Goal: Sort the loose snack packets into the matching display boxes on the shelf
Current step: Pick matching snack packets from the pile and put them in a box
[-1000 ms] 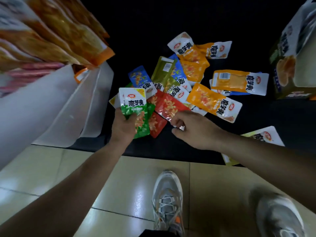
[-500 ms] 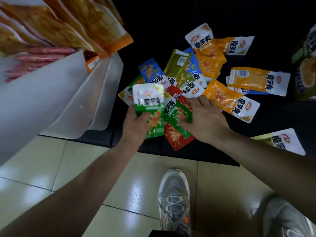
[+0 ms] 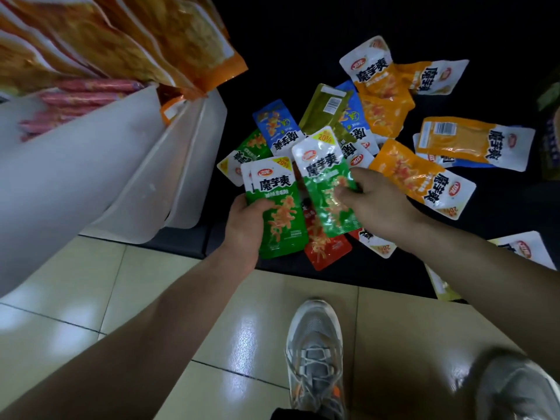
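Both hands are pinching green packets. The left hand (image 3: 245, 225) holds a green stack (image 3: 280, 216) with the thumb across the front, and by the edges that show there are at least two packets in it. The right hand (image 3: 378, 204) grips a single green packet (image 3: 325, 180) between the thumb and curled fingers, just beside the stack and above the pile. To my judgement the sorting is at an early stage: one colour is being gathered in the hands, and no packet is seen inside a display box. The only display box (image 3: 552, 153) I can make out is at the far right edge, dim and cut by the frame. Many packets lie loose on the dark shelf (image 3: 303, 40): several orange packets (image 3: 424, 177), blue packets (image 3: 277, 125), an olive packet (image 3: 325, 109) with its back side up, red packets (image 3: 327, 248) under the hands, and a half-covered green packet (image 3: 251, 144) at the left of the pile. So the green ones are nearly collected but not yet placed, and all other colours wait
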Tool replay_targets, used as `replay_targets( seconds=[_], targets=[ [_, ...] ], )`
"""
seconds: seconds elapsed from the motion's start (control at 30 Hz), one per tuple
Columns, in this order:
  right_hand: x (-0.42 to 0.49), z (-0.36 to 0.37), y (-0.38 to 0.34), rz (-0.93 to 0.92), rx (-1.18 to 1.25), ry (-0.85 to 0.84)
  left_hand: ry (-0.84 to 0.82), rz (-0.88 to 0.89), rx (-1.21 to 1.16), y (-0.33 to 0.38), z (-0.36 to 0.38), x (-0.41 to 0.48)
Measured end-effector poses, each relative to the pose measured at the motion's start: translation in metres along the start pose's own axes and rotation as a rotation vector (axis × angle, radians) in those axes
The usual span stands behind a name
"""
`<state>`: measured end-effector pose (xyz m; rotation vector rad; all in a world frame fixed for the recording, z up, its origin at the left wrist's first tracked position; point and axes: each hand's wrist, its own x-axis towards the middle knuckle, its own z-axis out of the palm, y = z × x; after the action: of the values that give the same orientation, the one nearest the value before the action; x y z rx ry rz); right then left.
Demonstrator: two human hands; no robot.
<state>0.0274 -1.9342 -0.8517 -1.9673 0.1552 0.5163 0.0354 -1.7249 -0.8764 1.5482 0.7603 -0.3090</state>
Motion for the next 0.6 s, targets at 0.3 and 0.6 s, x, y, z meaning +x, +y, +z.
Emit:
replay_targets(
  seconds=[0.3,0.6],
  targets=[
    [0.016,0.042,-0.019,-0.087,-0.194,0.05,-0.102,0.134,-0.011,-0.003,-0.003,-0.004],
    [0.056,0.047,-0.01,-0.403,-0.825,-0.059,0.143,0.518,0.313,0.029,-0.034,0.059]
  ],
)
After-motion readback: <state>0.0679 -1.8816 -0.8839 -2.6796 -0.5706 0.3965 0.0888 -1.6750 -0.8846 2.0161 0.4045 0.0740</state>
